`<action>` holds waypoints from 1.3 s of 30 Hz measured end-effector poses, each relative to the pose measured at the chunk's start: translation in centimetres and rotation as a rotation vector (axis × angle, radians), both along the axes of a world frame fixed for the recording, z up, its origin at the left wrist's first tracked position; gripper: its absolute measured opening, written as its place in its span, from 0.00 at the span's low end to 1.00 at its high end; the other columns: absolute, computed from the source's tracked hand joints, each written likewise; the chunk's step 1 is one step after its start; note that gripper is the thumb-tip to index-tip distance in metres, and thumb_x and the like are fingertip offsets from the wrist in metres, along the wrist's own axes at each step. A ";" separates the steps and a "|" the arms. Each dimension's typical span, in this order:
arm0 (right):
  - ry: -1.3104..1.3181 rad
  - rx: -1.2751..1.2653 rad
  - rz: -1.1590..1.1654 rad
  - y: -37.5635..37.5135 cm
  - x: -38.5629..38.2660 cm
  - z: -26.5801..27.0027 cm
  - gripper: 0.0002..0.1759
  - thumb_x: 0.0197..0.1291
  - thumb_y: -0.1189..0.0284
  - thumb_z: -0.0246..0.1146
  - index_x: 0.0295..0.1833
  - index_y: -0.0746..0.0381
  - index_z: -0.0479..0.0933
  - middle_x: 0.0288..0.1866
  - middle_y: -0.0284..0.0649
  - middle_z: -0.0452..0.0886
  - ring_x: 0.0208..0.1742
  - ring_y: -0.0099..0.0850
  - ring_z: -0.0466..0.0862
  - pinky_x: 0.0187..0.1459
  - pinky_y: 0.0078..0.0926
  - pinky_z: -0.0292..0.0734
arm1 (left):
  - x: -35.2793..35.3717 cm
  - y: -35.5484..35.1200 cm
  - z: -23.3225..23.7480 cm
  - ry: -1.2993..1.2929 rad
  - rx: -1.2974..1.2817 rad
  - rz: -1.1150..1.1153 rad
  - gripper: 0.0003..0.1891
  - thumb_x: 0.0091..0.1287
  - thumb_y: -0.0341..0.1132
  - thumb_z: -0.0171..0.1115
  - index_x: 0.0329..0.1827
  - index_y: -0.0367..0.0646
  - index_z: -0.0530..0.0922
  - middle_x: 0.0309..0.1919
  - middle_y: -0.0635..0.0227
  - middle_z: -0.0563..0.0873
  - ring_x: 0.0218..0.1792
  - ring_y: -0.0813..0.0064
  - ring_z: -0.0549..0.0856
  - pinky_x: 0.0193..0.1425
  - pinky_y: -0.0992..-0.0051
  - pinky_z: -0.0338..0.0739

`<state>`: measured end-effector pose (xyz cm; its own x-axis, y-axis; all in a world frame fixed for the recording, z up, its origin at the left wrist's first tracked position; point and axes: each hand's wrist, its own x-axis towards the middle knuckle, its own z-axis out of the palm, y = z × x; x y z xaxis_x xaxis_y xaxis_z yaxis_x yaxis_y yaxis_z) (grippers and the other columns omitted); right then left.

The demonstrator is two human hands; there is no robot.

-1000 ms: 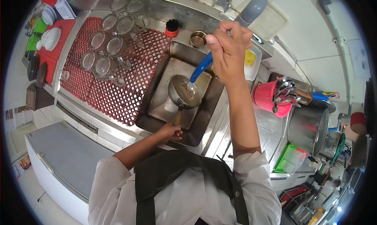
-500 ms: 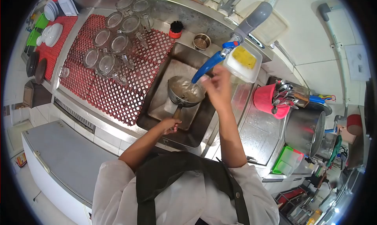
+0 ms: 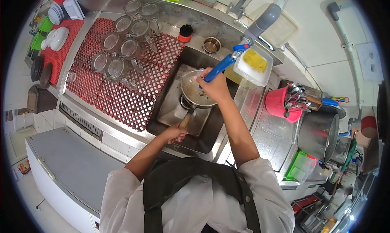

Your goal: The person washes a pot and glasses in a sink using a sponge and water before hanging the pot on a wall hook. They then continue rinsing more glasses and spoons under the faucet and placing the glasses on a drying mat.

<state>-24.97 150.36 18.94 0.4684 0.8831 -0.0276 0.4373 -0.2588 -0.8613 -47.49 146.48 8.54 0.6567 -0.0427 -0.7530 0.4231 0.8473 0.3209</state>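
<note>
Left hand [image 3: 175,133]: closed round pan handle [image 3: 185,120];
Right hand [image 3: 214,86]: part-curled by blue hose [image 3: 219,66], hold unclear;
Pan bowl [image 3: 192,86]: nearer right hand; handle runs back to left

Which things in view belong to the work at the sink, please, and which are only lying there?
Belong to the work:
pan, handle in the left hand
blue hose, right hand at its end
sink

Lying about, apparently:
glass mugs
brush
pink basket

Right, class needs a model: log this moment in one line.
left hand: gripping wooden handle; right hand: at blue hose; pan: over sink; glass mugs: on red mat
</note>
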 end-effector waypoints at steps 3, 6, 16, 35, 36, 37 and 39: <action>0.035 -0.069 0.074 -0.6 -0.2 1.2 0.15 0.42 0.67 0.69 0.20 0.64 0.72 0.14 0.32 0.72 0.17 0.20 0.73 0.21 0.19 0.67 | 0.7 0.4 -0.8 0.048 0.081 -0.043 0.10 0.54 0.26 0.56 0.33 0.46 0.63 0.14 0.76 0.66 0.13 0.85 0.66 0.16 0.81 0.62; 0.115 -0.112 0.124 -0.9 -0.5 1.8 0.15 0.41 0.68 0.70 0.19 0.64 0.71 0.13 0.32 0.71 0.14 0.19 0.71 0.18 0.17 0.65 | 2.0 1.3 -0.8 0.129 0.168 -0.116 0.09 0.54 0.27 0.57 0.31 0.46 0.65 0.14 0.77 0.67 0.14 0.84 0.67 0.17 0.81 0.65; -0.022 -0.107 0.126 -1.1 -0.3 2.9 0.16 0.39 0.69 0.69 0.17 0.65 0.69 0.13 0.33 0.70 0.17 0.21 0.73 0.21 0.21 0.66 | 4.5 3.0 -0.6 0.228 0.333 -0.194 0.06 0.51 0.29 0.59 0.25 0.43 0.68 0.15 0.76 0.70 0.13 0.84 0.69 0.16 0.79 0.69; -0.255 -0.107 -0.025 -0.7 1.0 1.4 0.13 0.40 0.71 0.67 0.20 0.65 0.69 0.16 0.43 0.71 0.20 0.39 0.73 0.26 0.30 0.67 | 5.2 1.0 -3.5 0.744 2.098 -0.765 0.06 0.57 0.32 0.54 0.35 0.44 0.68 0.25 0.69 0.76 0.22 0.75 0.81 0.22 0.76 0.77; -0.268 -0.095 -0.036 -0.7 1.1 1.2 0.13 0.40 0.71 0.67 0.20 0.65 0.69 0.16 0.43 0.71 0.20 0.39 0.73 0.26 0.30 0.67 | 4.7 1.0 -3.6 0.730 2.104 -0.784 0.07 0.57 0.32 0.54 0.36 0.44 0.68 0.25 0.69 0.76 0.21 0.75 0.81 0.22 0.76 0.76; -0.281 -0.083 -0.048 -0.6 1.2 1.2 0.13 0.40 0.71 0.67 0.20 0.65 0.69 0.16 0.43 0.72 0.20 0.39 0.73 0.26 0.30 0.67 | 4.2 1.2 -3.4 0.715 2.111 -0.804 0.07 0.56 0.32 0.54 0.36 0.44 0.68 0.25 0.69 0.76 0.21 0.75 0.81 0.21 0.77 0.76; -0.288 -0.057 -0.059 -0.4 1.2 1.1 0.13 0.40 0.71 0.67 0.21 0.65 0.69 0.16 0.43 0.72 0.20 0.39 0.72 0.26 0.30 0.67 | 3.9 1.4 -2.8 0.687 2.055 -0.847 0.08 0.57 0.33 0.54 0.37 0.44 0.69 0.26 0.68 0.76 0.22 0.74 0.81 0.21 0.77 0.76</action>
